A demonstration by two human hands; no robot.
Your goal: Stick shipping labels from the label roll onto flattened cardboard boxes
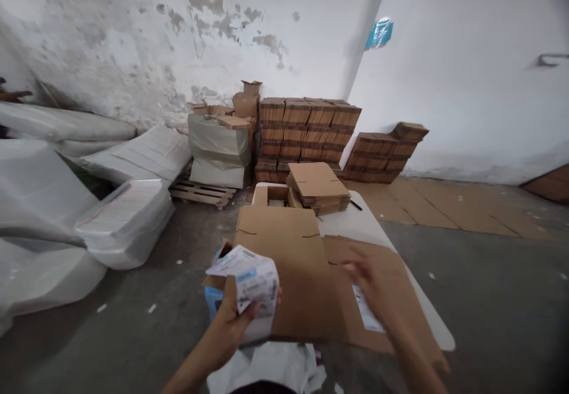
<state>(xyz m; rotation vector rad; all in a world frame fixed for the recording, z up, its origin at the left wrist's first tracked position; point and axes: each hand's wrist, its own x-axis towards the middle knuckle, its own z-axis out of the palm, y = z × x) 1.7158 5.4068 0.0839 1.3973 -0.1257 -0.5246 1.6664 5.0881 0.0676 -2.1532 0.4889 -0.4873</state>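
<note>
My left hand [235, 317] is closed around a bunch of printed paper labels [258, 284], which fan out and bend over its fingers. Smeared by motion, my right hand [367, 278] is over the right part of the table; its fingers look loosely apart, with nothing visible in them. Beneath that hand a white label [368, 314] lies on a flat brown cardboard sheet [400, 299]. Between my hands is a flattened cardboard box [293, 252] with short slits near its far edge, overlapping the sheet.
A stack of flat cardboard [320, 181] and an open carton [278, 195] stand at the far end of the white table [377, 228], beside a black marker [355, 205]. A blue box [213, 299] is at left. Wrapped bundles [128, 222] and a pallet [202, 194] occupy the floor.
</note>
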